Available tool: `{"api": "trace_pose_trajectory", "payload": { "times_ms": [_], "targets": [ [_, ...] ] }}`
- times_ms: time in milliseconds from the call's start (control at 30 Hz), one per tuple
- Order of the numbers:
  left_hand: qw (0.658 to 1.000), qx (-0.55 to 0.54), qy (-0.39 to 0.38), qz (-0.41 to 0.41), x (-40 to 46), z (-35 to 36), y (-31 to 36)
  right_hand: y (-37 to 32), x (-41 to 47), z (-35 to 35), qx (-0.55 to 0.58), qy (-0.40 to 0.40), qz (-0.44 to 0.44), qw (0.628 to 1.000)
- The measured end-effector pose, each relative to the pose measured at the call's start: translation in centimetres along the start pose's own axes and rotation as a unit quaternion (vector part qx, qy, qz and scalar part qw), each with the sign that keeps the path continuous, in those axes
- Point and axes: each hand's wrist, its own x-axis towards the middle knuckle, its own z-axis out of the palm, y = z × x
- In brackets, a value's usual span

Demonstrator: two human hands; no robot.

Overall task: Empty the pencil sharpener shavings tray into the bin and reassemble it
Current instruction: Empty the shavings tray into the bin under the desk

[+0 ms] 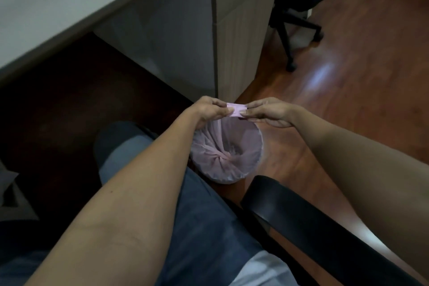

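We are reaching both bare arms out over our lap, and our left hand is curling its fingers together, pinching the left end of a small pink pencil sharpener. The sharpener is sitting level between the two sets of fingertips, touching both; we cannot tell whether its tray is in or out, since the piece is small and blurred. Straight beneath our fingers the bin is standing on the wooden floor, lined with a pale pink bag gathered toward its middle. Our right hand is holding the right end of the sharpener, thumb and forefinger pressed on it, the other fingers lying close together below. Nearer to us than the right fingers, a black chair armrest is running across.
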Motion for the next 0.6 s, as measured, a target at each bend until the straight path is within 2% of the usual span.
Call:
{"api": "trace_pose_trajectory", "payload": {
  "times_ms": [167, 300, 600],
  "targets": [
    [0.998, -0.021, -0.002, -0.052, 0.8, 0.9, -0.5, 1.8, 0.7, 0.0, 0.035, 0.011, 0.043, 0.998],
    [0.995, -0.039, 0.028, -0.084, 1.8, 1.3, -1.0, 2.2, 1.0, 0.4, 0.045, 0.017, 0.079, 0.996],
    [0.991, -0.028, 0.063, -0.115, 2.4, 2.4, 0.0, 1.4, 1.6, 0.6, 0.068, 0.056, 0.13, 0.988]
  ]
}}
